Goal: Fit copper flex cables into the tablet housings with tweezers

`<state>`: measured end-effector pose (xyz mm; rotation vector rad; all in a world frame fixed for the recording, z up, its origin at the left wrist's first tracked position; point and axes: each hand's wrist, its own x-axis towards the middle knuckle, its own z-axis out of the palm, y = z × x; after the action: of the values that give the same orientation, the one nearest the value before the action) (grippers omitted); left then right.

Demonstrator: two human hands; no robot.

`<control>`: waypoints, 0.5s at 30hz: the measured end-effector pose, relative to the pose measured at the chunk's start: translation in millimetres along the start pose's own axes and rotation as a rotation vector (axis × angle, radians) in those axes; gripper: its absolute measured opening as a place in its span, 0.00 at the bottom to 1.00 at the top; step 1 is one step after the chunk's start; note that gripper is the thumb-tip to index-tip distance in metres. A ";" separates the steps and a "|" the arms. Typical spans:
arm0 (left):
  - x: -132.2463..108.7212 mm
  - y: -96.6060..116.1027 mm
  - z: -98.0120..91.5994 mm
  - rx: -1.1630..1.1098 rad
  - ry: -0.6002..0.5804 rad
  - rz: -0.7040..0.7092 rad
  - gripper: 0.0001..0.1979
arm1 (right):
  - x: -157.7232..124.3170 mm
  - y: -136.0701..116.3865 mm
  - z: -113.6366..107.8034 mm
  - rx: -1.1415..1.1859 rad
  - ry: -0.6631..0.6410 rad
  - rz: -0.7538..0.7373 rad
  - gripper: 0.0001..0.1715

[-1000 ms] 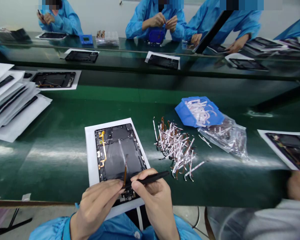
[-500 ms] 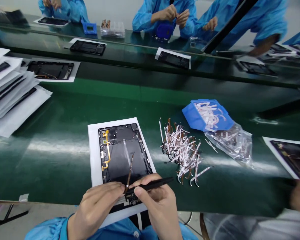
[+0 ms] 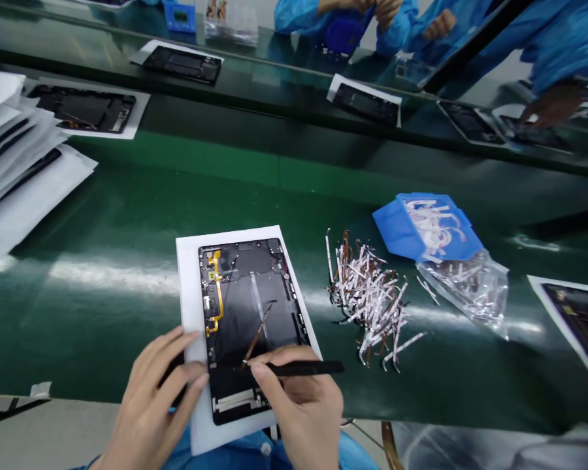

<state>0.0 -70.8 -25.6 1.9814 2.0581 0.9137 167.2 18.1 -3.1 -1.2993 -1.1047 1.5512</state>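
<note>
A black tablet back housing (image 3: 235, 261) lies on a white paper sheet (image 3: 189, 274) in front of me, with a yellow flex cable (image 3: 219, 294) along its left side. My right hand (image 3: 301, 398) pinches black tweezers (image 3: 308, 368), their tip over the lower part of the housing. At that tip stands a thin brown flex strip (image 3: 259, 333), slanting up to the right; whether the tweezers grip it I cannot tell. My left hand (image 3: 161, 391) has its fingers apart, resting at the left edge of the sheet and housing, and holds nothing.
Right of the housing lies a pile of white and brown flex strips (image 3: 370, 294). Behind it are a blue bin (image 3: 396, 228) with white strips and a clear plastic bag (image 3: 475, 294). Papers with housings are stacked (image 3: 53, 183) at left. Co-workers' hands show across the bench.
My left hand has let go near the strip and moved left to the sheet's edge, its fingers spreading. The right hand keeps the tweezers at the strip. The view has shifted slightly.
</note>
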 end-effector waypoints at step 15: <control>19.1 -3.4 5.5 0.187 -0.230 -0.101 0.02 | 8.8 20.4 22.3 -0.114 -0.041 0.033 0.07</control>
<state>-2.4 -50.8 -26.0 1.9422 2.1531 0.4646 143.0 17.9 -23.1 -1.3730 -1.2179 1.5645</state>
